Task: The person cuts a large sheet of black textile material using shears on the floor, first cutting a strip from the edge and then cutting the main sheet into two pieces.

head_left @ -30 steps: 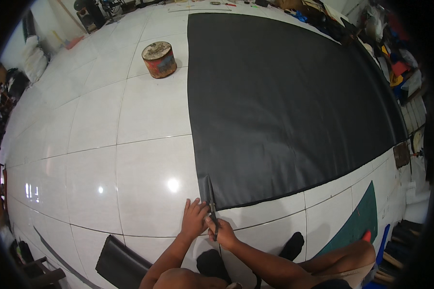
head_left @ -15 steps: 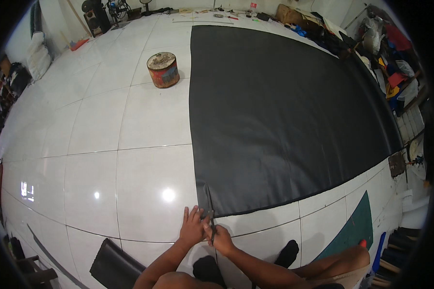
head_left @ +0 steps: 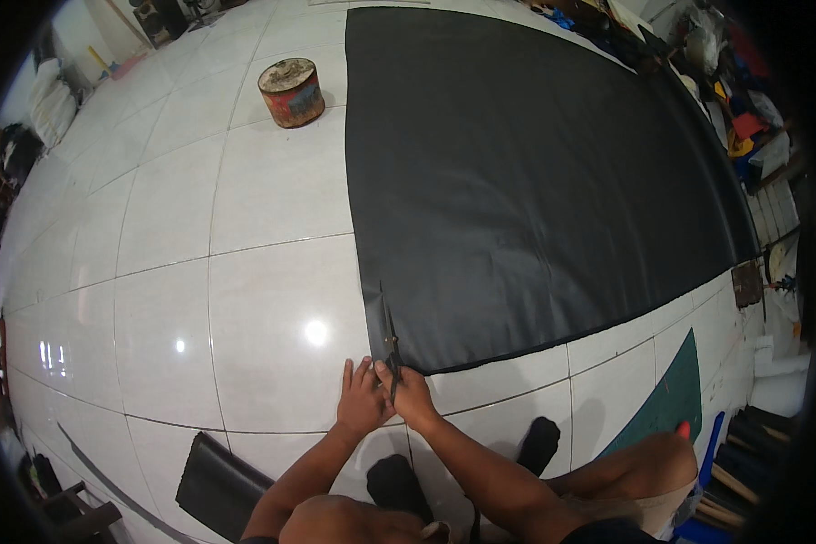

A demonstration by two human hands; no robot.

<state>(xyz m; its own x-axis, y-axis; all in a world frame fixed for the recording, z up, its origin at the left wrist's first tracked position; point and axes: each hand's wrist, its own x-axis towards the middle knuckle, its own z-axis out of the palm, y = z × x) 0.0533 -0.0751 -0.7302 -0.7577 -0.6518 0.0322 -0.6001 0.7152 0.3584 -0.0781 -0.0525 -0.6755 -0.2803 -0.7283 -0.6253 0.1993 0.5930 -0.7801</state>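
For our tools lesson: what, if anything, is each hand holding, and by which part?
The right hand holds the scissors, its grip on the handles. The left hand is beside it, near the black sheet; whether it holds anything cannot be told.

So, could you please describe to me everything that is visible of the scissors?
The scissors look dark and metallic, with long, slender blades, a small lighter spot near the pivot, and dark handles. The right hand holds the handles and partly hides them. The blades point away from the person, at the near left corner of the black sheet, close to its left edge. How far they are open is hard to tell. The left hand is just beside them; whether it touches them is unclear.
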